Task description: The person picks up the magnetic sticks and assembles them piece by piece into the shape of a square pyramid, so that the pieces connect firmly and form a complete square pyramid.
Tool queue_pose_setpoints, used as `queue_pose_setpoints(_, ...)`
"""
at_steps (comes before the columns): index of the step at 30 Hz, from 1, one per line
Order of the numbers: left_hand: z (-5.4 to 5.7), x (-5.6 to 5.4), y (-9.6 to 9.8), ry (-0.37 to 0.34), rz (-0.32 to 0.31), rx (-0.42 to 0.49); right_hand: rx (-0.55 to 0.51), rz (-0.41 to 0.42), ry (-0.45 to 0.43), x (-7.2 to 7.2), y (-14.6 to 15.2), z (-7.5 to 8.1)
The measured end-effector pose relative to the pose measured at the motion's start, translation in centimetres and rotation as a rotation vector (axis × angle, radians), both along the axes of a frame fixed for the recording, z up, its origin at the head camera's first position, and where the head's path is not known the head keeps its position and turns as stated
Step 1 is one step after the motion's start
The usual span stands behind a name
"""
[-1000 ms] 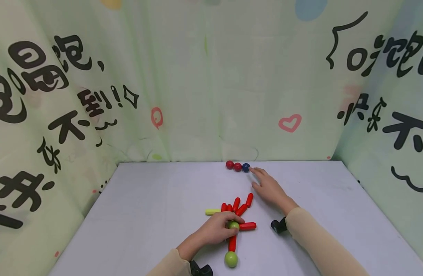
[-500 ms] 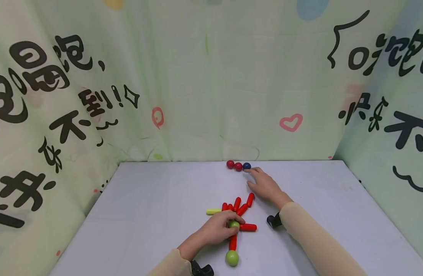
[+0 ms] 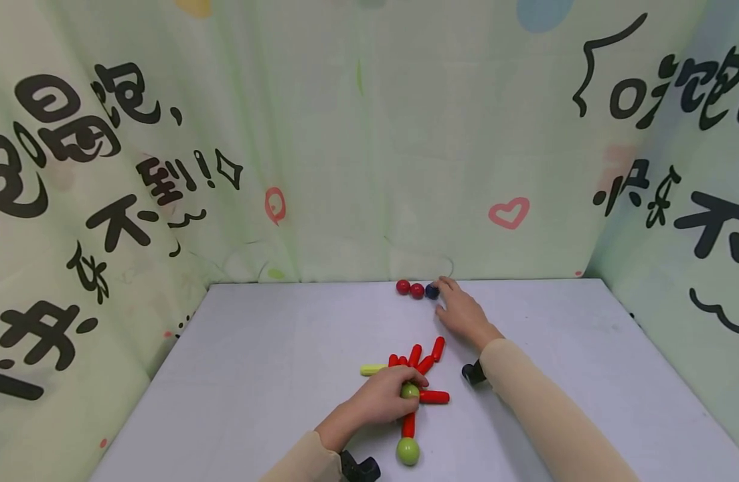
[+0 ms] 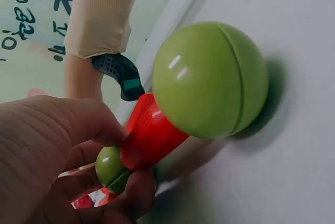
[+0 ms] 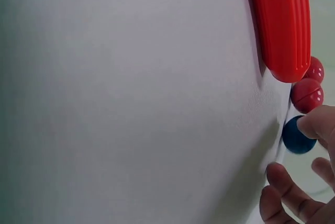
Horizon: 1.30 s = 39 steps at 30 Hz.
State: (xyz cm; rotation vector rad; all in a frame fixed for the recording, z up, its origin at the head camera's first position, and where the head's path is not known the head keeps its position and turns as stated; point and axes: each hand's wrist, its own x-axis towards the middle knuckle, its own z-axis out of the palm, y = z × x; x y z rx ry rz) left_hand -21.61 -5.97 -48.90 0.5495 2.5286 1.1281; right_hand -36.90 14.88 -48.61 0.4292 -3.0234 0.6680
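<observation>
In the head view my left hand (image 3: pixel 386 395) curls its thumb and fingers round a green ball (image 3: pixel 409 391) in the middle of a figure of red rods. The left wrist view shows thumb and fingers about this ball and a red rod (image 4: pixel 152 137) beside it. A larger-looking green ball (image 4: pixel 209 80) caps that rod's near end. My right hand (image 3: pixel 462 313) reaches to the back of the table, fingers extended just right of a dark blue ball (image 3: pixel 431 292). In the right wrist view its thumb overlaps the blue ball, and the other fingers are spread apart from it.
Two red balls (image 3: pixel 409 289) sit left of the blue one near the table's back edge. Red rods (image 3: pixel 438 349) fan out beyond my left hand, a red rod (image 3: pixel 434 397) points right, and a yellow-green rod (image 3: pixel 372 369) points left. Printed curtains (image 3: pixel 369 167) enclose the table.
My right hand has shifted slightly left and farther back, its fingers now going up beside and beyond the blue ball. The left hand has kept its hold on the green ball.
</observation>
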Motion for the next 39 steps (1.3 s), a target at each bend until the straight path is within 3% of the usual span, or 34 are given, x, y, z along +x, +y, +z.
queue_pose_setpoints(4, 0.4, -0.2, 0.4, 0.057, -0.005, -0.086, -0.038, -0.028, -0.017, -0.2, 0.1, 0.1)
queue_pose_setpoints(8, 0.5, -0.4, 0.9, 0.109, -0.024, -0.165, -0.012, -0.009, -0.013, 0.2, 0.5, 0.3)
queue_pose_setpoints(13, 0.7, -0.4, 1.0, 0.126, -0.055, -0.204, 0.007, 0.001, -0.032, 1.0, 1.0, 0.5)
queue_pose_setpoints(18, 0.6, -0.2, 0.7, 0.105, -0.028, -0.206, 0.03, 0.007, -0.077, 2.3, 1.8, 0.5)
queue_pose_setpoints(26, 0.4, 0.1, 0.3, 0.094, 0.024, -0.202, 0.038, 0.037, -0.127, 5.8, 3.6, 0.7)
queue_pose_setpoints(34, 0.5, 0.4, 0.0, 0.122, 0.013, -0.197, -0.004, 0.114, -0.194, 10.6, 3.4, 1.3)
queue_pose_setpoints(39, 0.6, 0.4, -0.1, 0.138, 0.001, -0.203, -0.027, 0.17, -0.227, 12.7, 2.5, 1.2)
